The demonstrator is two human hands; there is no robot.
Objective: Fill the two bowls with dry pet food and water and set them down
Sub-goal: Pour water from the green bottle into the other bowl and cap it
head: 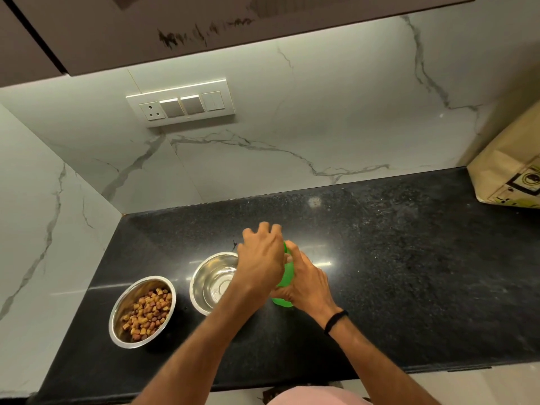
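Note:
Two steel bowls stand on the black counter. The left bowl holds brown dry pet food. The right bowl has nothing visible in it and is partly covered by my left forearm. Beside it stands a green bottle, mostly hidden by my hands. My right hand grips the bottle's body. My left hand is clasped over the bottle's top; the cap is hidden under it.
A brown paper bag with a printed label stands at the far right against the wall. A switch and socket panel is on the marble backsplash. A cabinet hangs overhead. The counter's front edge runs near my body.

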